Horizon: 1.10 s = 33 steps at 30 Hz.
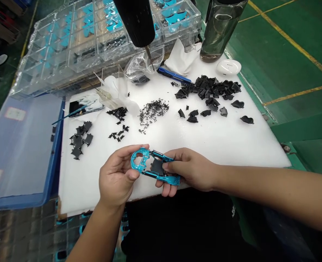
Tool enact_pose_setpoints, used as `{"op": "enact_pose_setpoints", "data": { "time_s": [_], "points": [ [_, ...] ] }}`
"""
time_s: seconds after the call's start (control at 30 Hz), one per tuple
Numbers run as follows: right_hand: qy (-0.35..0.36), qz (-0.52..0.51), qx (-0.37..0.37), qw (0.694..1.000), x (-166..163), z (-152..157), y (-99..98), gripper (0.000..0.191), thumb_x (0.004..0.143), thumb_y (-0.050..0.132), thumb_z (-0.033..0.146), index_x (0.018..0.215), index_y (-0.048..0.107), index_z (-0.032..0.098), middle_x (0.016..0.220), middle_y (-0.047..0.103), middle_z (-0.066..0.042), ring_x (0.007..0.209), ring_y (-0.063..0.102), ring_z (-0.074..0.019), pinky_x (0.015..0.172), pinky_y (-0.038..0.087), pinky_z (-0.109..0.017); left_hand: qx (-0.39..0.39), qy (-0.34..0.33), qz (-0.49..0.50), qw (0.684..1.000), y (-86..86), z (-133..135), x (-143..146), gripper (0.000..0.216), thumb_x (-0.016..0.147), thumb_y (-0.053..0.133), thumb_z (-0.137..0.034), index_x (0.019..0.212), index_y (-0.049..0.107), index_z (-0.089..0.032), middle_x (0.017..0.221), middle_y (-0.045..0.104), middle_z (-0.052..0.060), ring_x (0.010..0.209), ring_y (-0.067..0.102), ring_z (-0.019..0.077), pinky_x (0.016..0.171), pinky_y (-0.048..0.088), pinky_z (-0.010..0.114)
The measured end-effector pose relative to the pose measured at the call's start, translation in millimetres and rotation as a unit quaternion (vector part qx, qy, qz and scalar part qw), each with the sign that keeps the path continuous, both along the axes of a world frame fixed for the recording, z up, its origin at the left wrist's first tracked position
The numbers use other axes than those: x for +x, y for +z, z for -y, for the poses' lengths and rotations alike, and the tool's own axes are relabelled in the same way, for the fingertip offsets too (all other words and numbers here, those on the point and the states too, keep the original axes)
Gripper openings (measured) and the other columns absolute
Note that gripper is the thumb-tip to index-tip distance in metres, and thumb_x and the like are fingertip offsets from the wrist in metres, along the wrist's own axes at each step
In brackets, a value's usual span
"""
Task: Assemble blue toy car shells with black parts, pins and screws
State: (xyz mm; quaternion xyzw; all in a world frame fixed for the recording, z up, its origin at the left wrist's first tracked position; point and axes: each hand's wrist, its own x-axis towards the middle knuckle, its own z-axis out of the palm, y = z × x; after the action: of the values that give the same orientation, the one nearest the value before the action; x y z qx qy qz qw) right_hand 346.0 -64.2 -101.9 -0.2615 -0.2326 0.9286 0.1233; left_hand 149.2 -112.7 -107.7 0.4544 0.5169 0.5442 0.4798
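Between both hands, above the front edge of the white work surface, is a turquoise toy car body shell (142,168) with black trim along its sides. My left hand (119,174) grips its rounded end between thumb and fingers. My right hand (189,169) holds the other end, its thumb pressing on a dark grey flat piece (157,166) set in the middle of the shell. Fingers of the right hand curl underneath, and what they touch there is hidden.
A black electric screwdriver (139,25) hangs above small black screws (153,111). Black parts lie in piles left (80,140) and right (212,87). Behind stand clear compartment trays (81,54) and a dark bottle (221,29). A blue bin (48,196) is at left.
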Motion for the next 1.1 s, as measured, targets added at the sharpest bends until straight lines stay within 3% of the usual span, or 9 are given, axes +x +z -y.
{"op": "enact_pose_setpoints", "data": {
  "time_s": [0.23, 0.37, 0.43, 0.63, 0.97, 1.1],
  "points": [
    [-0.012, 0.125, 0.117, 0.985, 0.9, 8.2, 6.6, 0.006, 0.091, 0.049, 0.022, 0.097, 0.049, 0.020, 0.057, 0.064, 0.002, 0.050, 0.063, -0.0142, 0.049, 0.052, -0.022, 0.070, 0.025, -0.022, 0.997, 1.4, 2.7, 3.7, 0.051, 0.064, 0.084, -0.044, 0.106, 0.072, -0.017, 0.102, 0.074, 0.010, 0.093, 0.072, 0.0233, 0.082, 0.059, 0.029],
    [-0.035, 0.232, 0.276, 0.932, 2.2, 11.4, 11.2, 0.005, 0.084, 0.054, 0.019, 0.087, 0.057, 0.019, 0.057, 0.060, 0.004, 0.046, 0.058, -0.0111, 0.043, 0.044, -0.018, 0.072, 0.037, -0.033, 0.996, 1.0, 4.7, 6.3, 0.054, 0.060, 0.084, -0.047, 0.104, 0.073, -0.017, 0.100, 0.074, 0.010, 0.093, 0.072, 0.0239, 0.083, 0.060, 0.030],
    [-0.035, 0.258, 0.311, 0.914, 2.5, 10.2, 12.4, 0.007, 0.081, 0.054, 0.016, 0.085, 0.059, 0.019, 0.058, 0.060, 0.004, 0.047, 0.058, -0.0108, 0.043, 0.042, -0.018, 0.068, 0.040, -0.038, 0.996, 0.4, 5.4, 7.1, 0.056, 0.058, 0.085, -0.049, 0.103, 0.073, -0.017, 0.100, 0.074, 0.009, 0.093, 0.072, 0.0245, 0.083, 0.060, 0.031],
    [-0.021, 0.273, 0.286, 0.918, 1.5, 7.2, 13.2, 0.009, 0.078, 0.055, 0.016, 0.085, 0.059, 0.020, 0.052, 0.057, 0.005, 0.042, 0.055, -0.0107, 0.041, 0.042, -0.018, 0.079, 0.027, -0.051, 0.995, 0.7, 6.3, 6.8, 0.057, 0.056, 0.086, -0.047, 0.103, 0.073, -0.017, 0.100, 0.073, 0.010, 0.093, 0.072, 0.0245, 0.084, 0.060, 0.031],
    [-0.027, 0.286, 0.336, 0.897, 2.9, 10.5, 8.9, 0.009, 0.077, 0.052, 0.020, 0.080, 0.060, 0.019, 0.058, 0.059, 0.003, 0.049, 0.057, -0.0119, 0.043, 0.039, -0.019, 0.087, -0.005, -0.054, 0.995, 0.3, 9.0, 4.8, 0.057, 0.058, 0.085, -0.044, 0.107, 0.072, -0.018, 0.103, 0.074, 0.010, 0.095, 0.072, 0.0237, 0.086, 0.059, 0.030],
    [-0.027, 0.273, 0.322, 0.906, 3.1, 10.9, 7.3, 0.008, 0.078, 0.052, 0.020, 0.081, 0.059, 0.019, 0.060, 0.058, 0.002, 0.051, 0.058, -0.0130, 0.044, 0.040, -0.020, 0.087, -0.002, -0.059, 0.994, 0.1, 9.1, 4.6, 0.057, 0.057, 0.086, -0.044, 0.106, 0.073, -0.018, 0.103, 0.074, 0.010, 0.095, 0.072, 0.0245, 0.085, 0.060, 0.030]
  ]
}}
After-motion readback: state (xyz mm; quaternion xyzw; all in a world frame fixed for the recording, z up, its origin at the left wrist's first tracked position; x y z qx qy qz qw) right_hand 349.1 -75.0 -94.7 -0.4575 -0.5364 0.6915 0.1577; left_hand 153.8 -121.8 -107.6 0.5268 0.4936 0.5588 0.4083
